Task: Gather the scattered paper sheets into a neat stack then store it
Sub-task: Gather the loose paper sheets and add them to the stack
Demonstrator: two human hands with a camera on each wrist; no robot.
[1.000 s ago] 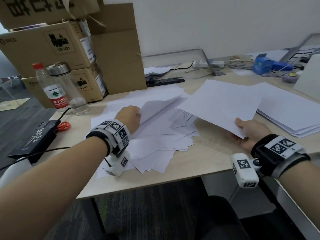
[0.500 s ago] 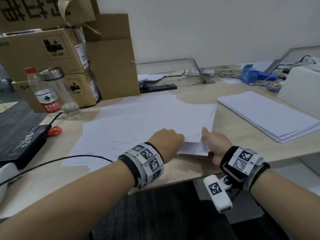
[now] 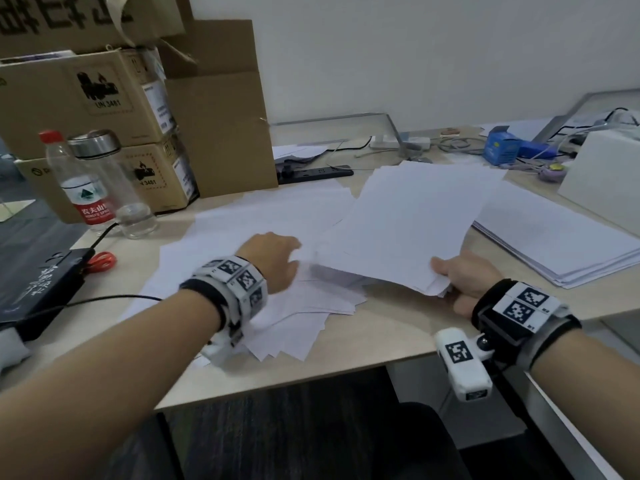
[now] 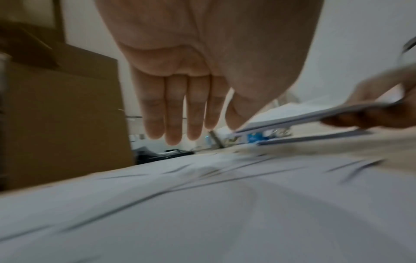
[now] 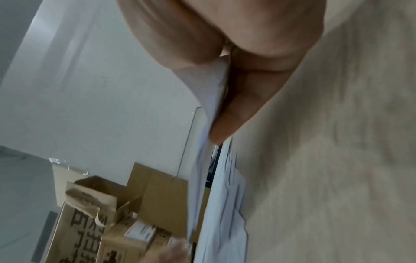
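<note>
White paper sheets (image 3: 249,230) lie scattered in a loose fan across the middle of the desk. My right hand (image 3: 457,275) pinches the near corner of a small bundle of sheets (image 3: 408,223) and holds it tilted a little above the pile; in the right wrist view the fingers (image 5: 238,110) clamp that bundle (image 5: 213,99). My left hand (image 3: 273,258) hovers over the scattered sheets beside the bundle's left edge. In the left wrist view its fingers (image 4: 175,110) are straight and hold nothing, above the paper (image 4: 202,204).
A neat paper stack (image 3: 561,244) lies at the right. Cardboard boxes (image 3: 104,109) stand at the back left, with two bottles (image 3: 93,188), red scissors (image 3: 102,261) and a black box (image 3: 38,285) near them. A power strip (image 3: 311,173), cables and a white box (image 3: 602,178) line the back.
My right hand has lifted a bundle of sheets off the pile and swung it right. My left hand has moved up and left onto the scattered sheets.
</note>
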